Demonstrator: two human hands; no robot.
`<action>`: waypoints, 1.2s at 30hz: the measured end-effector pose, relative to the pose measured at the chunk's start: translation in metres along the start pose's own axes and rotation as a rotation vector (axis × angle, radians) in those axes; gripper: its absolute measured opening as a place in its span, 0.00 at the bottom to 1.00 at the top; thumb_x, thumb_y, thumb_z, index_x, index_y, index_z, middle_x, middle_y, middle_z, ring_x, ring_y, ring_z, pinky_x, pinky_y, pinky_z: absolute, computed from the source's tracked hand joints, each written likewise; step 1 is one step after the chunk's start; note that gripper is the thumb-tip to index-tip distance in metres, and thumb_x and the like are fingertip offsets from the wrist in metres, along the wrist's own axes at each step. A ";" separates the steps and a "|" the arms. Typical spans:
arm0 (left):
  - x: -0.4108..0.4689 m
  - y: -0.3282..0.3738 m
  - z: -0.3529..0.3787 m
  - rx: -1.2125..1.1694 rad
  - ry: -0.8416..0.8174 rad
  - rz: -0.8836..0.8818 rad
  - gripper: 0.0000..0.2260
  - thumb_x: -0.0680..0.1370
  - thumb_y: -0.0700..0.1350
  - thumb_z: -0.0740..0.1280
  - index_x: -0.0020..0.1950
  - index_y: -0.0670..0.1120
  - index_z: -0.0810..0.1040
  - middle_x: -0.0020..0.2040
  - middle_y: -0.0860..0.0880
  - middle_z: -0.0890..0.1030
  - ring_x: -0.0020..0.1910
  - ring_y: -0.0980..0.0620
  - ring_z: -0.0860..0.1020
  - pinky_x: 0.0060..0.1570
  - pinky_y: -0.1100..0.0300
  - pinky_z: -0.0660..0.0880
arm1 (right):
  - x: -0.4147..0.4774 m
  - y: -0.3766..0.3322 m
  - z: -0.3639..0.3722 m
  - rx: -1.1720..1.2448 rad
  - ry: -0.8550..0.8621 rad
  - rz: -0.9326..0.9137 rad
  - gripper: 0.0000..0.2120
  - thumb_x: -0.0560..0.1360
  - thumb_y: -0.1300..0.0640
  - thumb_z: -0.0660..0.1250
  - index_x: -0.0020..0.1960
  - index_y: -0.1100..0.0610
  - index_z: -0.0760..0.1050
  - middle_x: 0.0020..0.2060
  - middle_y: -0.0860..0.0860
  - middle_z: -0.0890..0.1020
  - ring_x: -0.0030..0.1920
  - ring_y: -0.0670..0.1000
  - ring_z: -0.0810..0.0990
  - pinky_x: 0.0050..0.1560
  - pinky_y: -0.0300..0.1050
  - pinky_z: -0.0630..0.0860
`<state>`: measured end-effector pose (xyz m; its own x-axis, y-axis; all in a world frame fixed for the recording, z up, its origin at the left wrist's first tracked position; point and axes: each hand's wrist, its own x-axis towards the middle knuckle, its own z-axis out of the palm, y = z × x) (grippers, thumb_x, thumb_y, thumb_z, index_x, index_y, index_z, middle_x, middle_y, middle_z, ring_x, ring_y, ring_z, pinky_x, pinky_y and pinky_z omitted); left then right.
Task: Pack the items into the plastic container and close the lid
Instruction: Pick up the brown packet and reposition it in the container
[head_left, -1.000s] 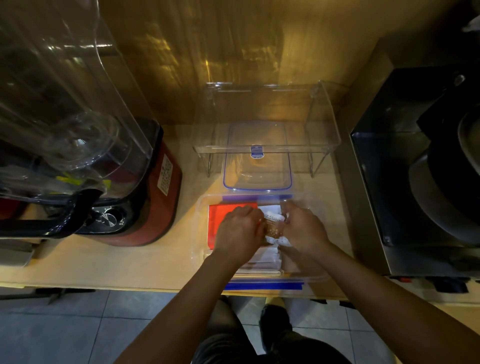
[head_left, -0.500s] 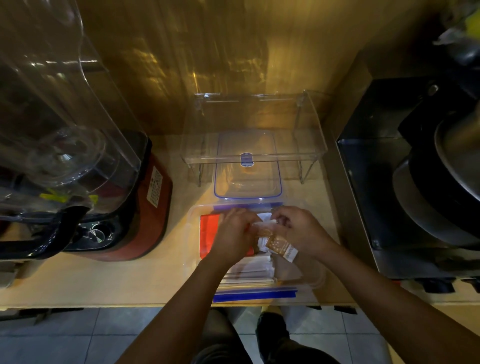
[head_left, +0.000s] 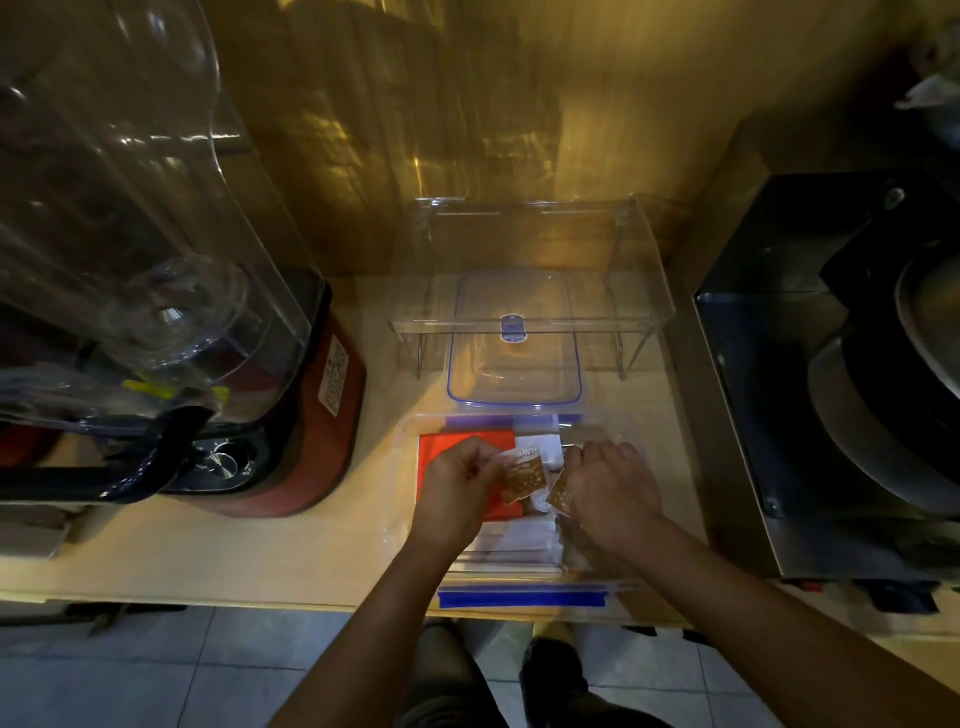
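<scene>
A clear plastic container (head_left: 408, 467) with blue latches stands at the counter's front edge. Inside lie a red flat packet (head_left: 447, 441) and white packets (head_left: 519, 538). My left hand (head_left: 460, 491) pinches a small brown sachet (head_left: 524, 478) over the container. My right hand (head_left: 610, 493) holds a second brown sachet (head_left: 561, 499) just beside it. The clear lid (head_left: 514, 364) with a blue rim lies flat behind the container, partly under a shelf.
A clear acrylic riser shelf (head_left: 530, 317) stands over the lid at the back. A red blender base (head_left: 301, 441) with a large clear jug (head_left: 130, 208) sits left. A black metal appliance (head_left: 831, 389) fills the right side. Floor tiles show below the counter edge.
My hands have drawn apart slightly; one sachet is now in each hand, where earlier they worked together on a single one.
</scene>
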<state>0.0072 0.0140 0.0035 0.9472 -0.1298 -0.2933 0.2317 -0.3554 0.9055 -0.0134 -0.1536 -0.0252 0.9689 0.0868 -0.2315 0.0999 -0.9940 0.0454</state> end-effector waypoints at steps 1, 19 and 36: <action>-0.001 -0.001 -0.001 -0.014 0.008 -0.003 0.10 0.76 0.41 0.68 0.34 0.48 0.77 0.33 0.50 0.81 0.30 0.63 0.77 0.31 0.74 0.72 | 0.001 0.000 0.002 -0.001 0.002 -0.018 0.19 0.72 0.53 0.64 0.60 0.60 0.69 0.57 0.57 0.77 0.57 0.56 0.74 0.58 0.49 0.67; -0.003 0.007 0.007 -0.408 0.293 -0.266 0.10 0.76 0.42 0.67 0.34 0.46 0.81 0.32 0.51 0.83 0.36 0.50 0.80 0.40 0.55 0.78 | -0.007 0.000 -0.045 1.354 0.113 0.264 0.11 0.74 0.64 0.66 0.40 0.52 0.67 0.39 0.54 0.81 0.30 0.47 0.82 0.28 0.40 0.77; -0.018 0.016 0.019 -0.622 0.159 -0.326 0.04 0.74 0.40 0.70 0.45 0.40 0.83 0.38 0.45 0.86 0.37 0.50 0.84 0.36 0.60 0.81 | -0.019 -0.023 -0.048 1.904 -0.127 0.524 0.05 0.73 0.64 0.68 0.47 0.57 0.79 0.36 0.55 0.84 0.32 0.49 0.83 0.29 0.39 0.77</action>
<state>-0.0098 -0.0067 0.0173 0.8179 0.0465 -0.5735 0.5469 0.2467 0.8000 -0.0232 -0.1289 0.0247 0.7904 -0.1054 -0.6035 -0.5526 0.3024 -0.7766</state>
